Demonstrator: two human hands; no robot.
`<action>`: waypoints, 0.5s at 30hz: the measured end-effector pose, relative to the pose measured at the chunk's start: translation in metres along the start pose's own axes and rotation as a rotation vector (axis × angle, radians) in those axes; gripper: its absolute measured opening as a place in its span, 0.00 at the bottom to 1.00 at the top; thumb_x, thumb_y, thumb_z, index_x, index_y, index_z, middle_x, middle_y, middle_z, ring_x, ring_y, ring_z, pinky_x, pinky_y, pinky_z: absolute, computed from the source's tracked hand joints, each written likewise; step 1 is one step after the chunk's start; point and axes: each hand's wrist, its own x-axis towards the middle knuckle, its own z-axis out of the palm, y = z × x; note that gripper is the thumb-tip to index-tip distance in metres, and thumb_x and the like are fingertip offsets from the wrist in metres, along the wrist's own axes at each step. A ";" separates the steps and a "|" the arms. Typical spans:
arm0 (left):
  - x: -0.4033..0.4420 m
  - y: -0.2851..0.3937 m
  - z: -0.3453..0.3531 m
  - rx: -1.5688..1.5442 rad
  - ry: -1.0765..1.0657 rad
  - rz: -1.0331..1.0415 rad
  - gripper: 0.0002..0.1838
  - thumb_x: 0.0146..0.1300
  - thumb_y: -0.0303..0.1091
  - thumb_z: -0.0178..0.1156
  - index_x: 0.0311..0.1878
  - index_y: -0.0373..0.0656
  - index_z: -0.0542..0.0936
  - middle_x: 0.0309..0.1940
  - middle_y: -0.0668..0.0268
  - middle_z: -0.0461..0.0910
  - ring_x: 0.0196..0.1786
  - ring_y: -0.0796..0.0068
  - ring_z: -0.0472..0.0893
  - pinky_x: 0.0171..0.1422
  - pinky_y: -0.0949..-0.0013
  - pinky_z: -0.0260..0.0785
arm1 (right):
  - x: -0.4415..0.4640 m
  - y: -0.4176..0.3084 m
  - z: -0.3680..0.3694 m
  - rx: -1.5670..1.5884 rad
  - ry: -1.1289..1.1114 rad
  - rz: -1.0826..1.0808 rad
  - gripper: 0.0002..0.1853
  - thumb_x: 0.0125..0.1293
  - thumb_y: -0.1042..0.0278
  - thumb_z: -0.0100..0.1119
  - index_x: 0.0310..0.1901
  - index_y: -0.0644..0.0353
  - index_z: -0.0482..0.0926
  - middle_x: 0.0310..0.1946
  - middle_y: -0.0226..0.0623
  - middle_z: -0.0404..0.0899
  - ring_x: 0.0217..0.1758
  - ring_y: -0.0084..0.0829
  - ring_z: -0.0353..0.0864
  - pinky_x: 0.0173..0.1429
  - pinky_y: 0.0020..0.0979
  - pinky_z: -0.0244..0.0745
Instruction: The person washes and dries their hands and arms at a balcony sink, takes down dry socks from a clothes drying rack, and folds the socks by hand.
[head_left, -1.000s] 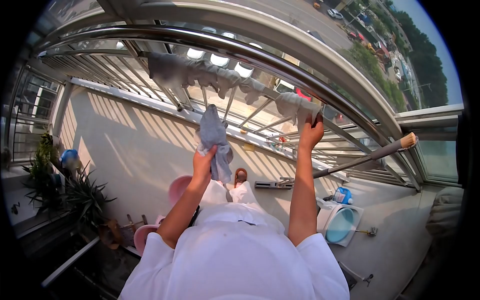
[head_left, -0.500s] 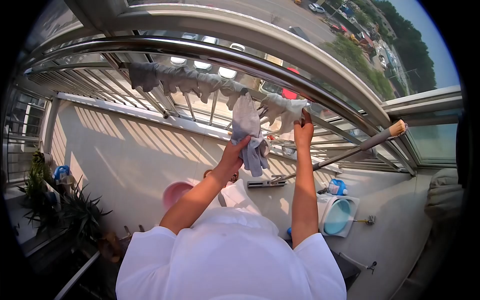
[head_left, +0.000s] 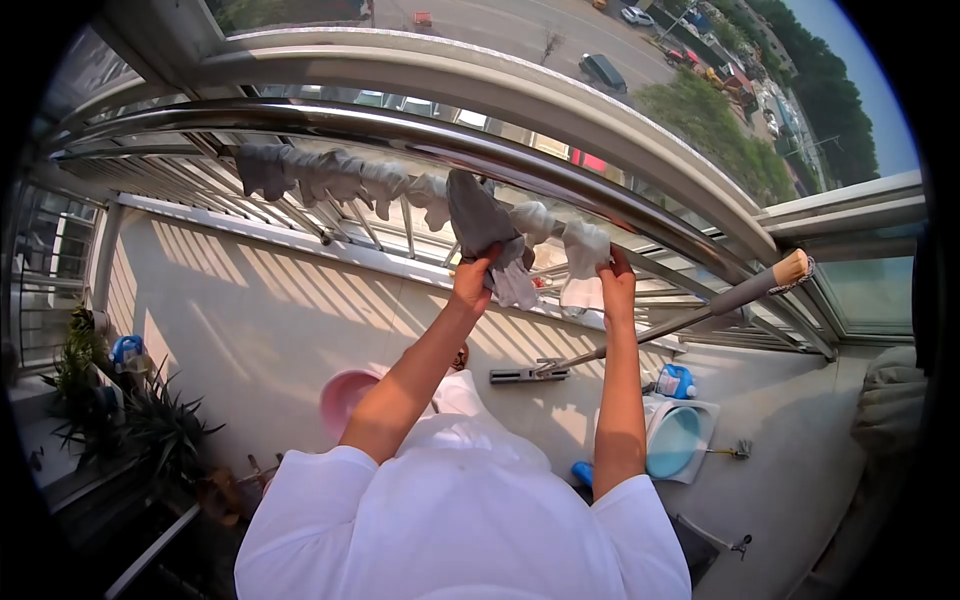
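My left hand [head_left: 473, 280] is closed around a bunch of grey socks [head_left: 482, 215], held up in front of the railing with their lower ends hanging loose. My right hand [head_left: 619, 288] pinches the right edge of a white sock [head_left: 584, 262] that hangs by the lower rail. Between the two hands another pale sock [head_left: 533, 222] is draped there. A row of grey and whitish socks [head_left: 335, 178] hangs along the rail to the left. Part of the rail is hidden behind the bunch.
A shiny metal handrail [head_left: 400, 127] curves above the socks, before the window. At right a mop [head_left: 690, 318] leans on the railing. A pink basin [head_left: 343, 398], a blue basin [head_left: 674, 442] and a blue bottle [head_left: 676, 381] stand on the floor. Potted plants [head_left: 165, 425] are at left.
The bunch of socks in my left hand has turned and tilted toward the rail. My right hand has dropped slightly, and the white sock beside it hangs more spread out.
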 end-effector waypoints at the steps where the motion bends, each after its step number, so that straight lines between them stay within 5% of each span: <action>1: -0.002 0.001 0.004 0.025 -0.004 0.020 0.21 0.57 0.25 0.61 0.54 0.38 0.72 0.49 0.63 0.77 0.51 0.68 0.76 0.56 0.65 0.68 | 0.002 0.000 -0.009 -0.015 0.005 0.033 0.23 0.58 0.83 0.47 0.57 0.65 0.69 0.47 0.37 0.75 0.45 0.23 0.74 0.52 0.24 0.67; 5: -0.006 -0.003 -0.003 0.090 -0.008 -0.012 0.21 0.57 0.26 0.62 0.55 0.38 0.71 0.48 0.64 0.77 0.51 0.69 0.76 0.56 0.67 0.67 | 0.001 -0.024 -0.016 0.165 0.056 -0.100 0.23 0.59 0.81 0.45 0.59 0.63 0.67 0.51 0.35 0.73 0.52 0.24 0.72 0.58 0.24 0.63; 12: -0.081 0.015 -0.028 0.310 0.133 0.013 0.20 0.59 0.28 0.60 0.55 0.40 0.71 0.46 0.65 0.77 0.49 0.71 0.77 0.53 0.68 0.70 | 0.001 -0.021 0.042 0.637 -0.119 0.022 0.30 0.60 0.81 0.48 0.65 0.61 0.58 0.57 0.34 0.69 0.55 0.25 0.70 0.60 0.24 0.63; 15: -0.113 0.026 -0.049 0.290 0.171 0.012 0.20 0.58 0.29 0.61 0.54 0.38 0.71 0.45 0.64 0.78 0.48 0.72 0.78 0.52 0.69 0.70 | 0.010 0.009 0.067 0.329 -0.261 0.056 0.30 0.62 0.80 0.48 0.66 0.60 0.55 0.52 0.40 0.73 0.49 0.25 0.73 0.54 0.25 0.67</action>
